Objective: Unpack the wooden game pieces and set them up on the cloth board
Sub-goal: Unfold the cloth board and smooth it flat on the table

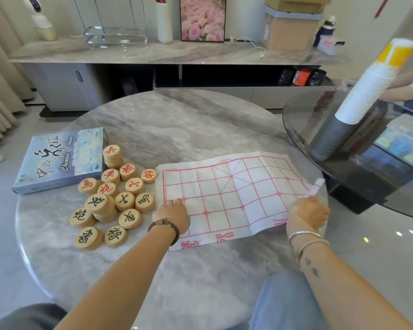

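- My right hand (306, 216) is curled round the right edge of the cloth (236, 194), a corner poking up past my knuckles, so I can pull it taut.
- My left hand (173, 214) sits on the cloth's near-left part to anchor it; whether those fingers pinch or merely press, I cannot tell.
- Between my hands the cloth lies creased and seemingly half folded, so opening it flat looks like the step in hand.
- Left of my left hand the pieces (130, 219) sit in a loose cluster, some stacked, none on the grid yet.
- Beyond them lies the box (60, 160), on the table (177, 129).
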`<state>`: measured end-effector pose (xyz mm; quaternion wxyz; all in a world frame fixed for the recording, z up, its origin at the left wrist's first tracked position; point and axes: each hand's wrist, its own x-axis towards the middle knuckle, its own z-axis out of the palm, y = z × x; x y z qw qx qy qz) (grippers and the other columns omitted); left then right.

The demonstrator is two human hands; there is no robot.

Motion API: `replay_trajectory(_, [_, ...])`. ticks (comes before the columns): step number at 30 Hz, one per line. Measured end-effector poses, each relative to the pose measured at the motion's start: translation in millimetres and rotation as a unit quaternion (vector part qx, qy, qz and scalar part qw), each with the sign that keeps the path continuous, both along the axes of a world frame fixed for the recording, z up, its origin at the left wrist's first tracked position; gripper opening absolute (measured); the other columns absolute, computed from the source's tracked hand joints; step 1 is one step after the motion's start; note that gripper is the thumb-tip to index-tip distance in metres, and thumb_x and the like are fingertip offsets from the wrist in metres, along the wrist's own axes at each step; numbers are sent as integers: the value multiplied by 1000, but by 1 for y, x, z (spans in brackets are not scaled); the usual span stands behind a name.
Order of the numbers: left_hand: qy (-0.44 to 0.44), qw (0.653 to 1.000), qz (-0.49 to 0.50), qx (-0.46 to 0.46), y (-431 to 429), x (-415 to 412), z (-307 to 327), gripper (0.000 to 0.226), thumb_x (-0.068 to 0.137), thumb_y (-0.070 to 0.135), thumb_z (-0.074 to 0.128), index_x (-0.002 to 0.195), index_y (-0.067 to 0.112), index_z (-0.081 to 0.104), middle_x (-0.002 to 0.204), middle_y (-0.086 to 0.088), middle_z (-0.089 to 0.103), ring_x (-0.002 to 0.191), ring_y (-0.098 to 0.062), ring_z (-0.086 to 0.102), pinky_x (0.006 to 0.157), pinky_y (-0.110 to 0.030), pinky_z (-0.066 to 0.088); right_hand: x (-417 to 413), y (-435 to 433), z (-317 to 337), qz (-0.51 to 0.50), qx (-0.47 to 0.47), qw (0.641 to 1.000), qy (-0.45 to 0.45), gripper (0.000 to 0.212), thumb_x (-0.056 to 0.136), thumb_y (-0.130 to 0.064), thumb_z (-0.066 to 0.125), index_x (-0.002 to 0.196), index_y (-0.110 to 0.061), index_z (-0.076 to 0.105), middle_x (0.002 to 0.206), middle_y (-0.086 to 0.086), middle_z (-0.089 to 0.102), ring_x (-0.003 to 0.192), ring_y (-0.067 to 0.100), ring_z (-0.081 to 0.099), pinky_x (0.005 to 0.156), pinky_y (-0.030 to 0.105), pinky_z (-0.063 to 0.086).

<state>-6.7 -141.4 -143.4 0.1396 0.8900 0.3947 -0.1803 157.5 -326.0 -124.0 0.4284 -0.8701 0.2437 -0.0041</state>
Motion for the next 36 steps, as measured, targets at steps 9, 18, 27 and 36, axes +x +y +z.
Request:
replay_trajectory(9, [-33,998,-59,-4,5,28,3,40,98,28,37,133,10,35,136,-10,38,123,-30,43,97,-39,43,-3,45,-1,342,-165,916,-134,29,97,-17,46,123,-7,51,127,13,52,120,28,44,98,37,35])
replay_trajectory(18, [-56,994,-90,10,47,74,-7,42,99,22,36,138,9,30,142,-9,35,130,-27,35,103,-41,35,31,115,-26,549,-212,808,-29,49,97,-6,37,145,-11,28,147,9,37,135,26,32,105,36,33])
replay_trajectory(27, [-48,993,-96,57,85,86,-24,52,97,16,38,145,10,17,148,-8,32,144,-22,17,116,-51,7,57,137,-39,550,-353,756,-47,54,90,-3,43,141,-11,28,139,9,46,125,30,40,100,41,34])
replay_trajectory(36, [-114,973,-142,144,75,93,-12,39,90,5,45,127,14,42,122,-1,52,117,-21,49,116,-47,7,65,143,-36,559,-381,730,-94,61,89,-6,46,144,-17,22,136,7,46,127,27,34,103,40,27])
